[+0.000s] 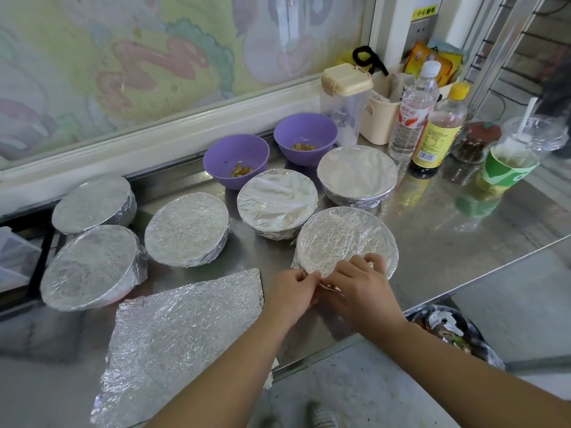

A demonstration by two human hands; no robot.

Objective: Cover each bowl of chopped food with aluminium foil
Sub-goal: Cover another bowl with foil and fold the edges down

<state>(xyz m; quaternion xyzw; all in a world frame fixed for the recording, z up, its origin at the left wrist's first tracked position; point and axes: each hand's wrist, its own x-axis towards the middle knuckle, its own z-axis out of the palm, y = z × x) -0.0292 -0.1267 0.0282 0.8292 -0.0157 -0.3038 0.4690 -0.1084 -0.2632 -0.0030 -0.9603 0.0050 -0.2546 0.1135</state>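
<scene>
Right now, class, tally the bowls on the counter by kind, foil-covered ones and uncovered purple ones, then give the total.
Foil-covered bowls: 6
Uncovered purple bowls: 2
Total: 8 bowls

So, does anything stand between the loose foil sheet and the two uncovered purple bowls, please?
Yes: the centre covered bowl and the next covered bowl sit between the foil sheet and the left purple bowl and right purple bowl.
</scene>
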